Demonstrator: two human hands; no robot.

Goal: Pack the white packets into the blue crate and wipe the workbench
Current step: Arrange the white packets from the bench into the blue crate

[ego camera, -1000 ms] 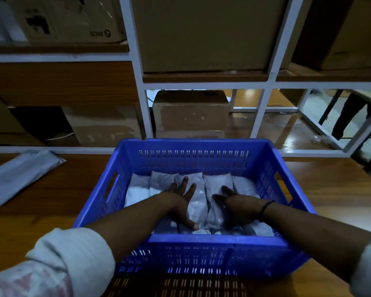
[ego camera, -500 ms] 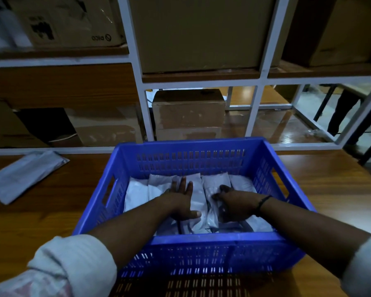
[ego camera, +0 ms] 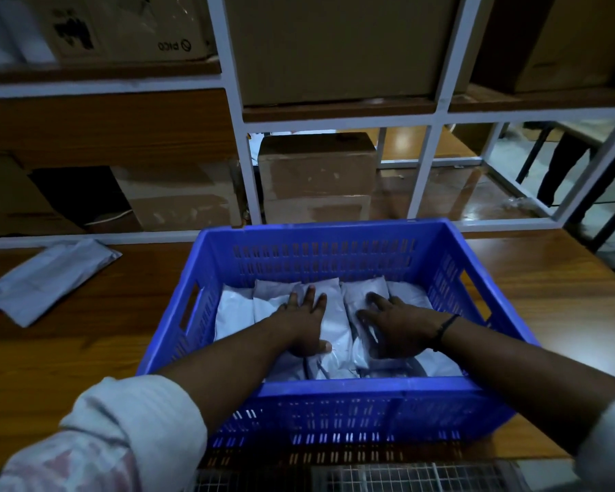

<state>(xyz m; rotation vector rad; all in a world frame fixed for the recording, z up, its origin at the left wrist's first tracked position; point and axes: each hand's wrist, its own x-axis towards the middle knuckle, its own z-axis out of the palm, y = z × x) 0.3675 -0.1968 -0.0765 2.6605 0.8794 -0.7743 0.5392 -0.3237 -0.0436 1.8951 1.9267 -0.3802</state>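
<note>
The brown wooden counter (ego camera: 533,314) carries a blue slotted plastic crate (ego camera: 320,257) straight before the person, and a flat grey-white plastic packet (ego camera: 47,282) lies on the counter well apart to the left of the crate, its long axis slanting from near-left to far-right, so the left hand is the nearer one to fetch it. Inside the crate the soft white packets (ego camera: 235,314) stand side by side, long axes running away from the person. Both arms reach over the near wall, and the left hand (ego camera: 304,324) and right hand (ego camera: 398,328) lie flat, palms down and fingers spread, pressing on the packets and gripping nothing.
</note>
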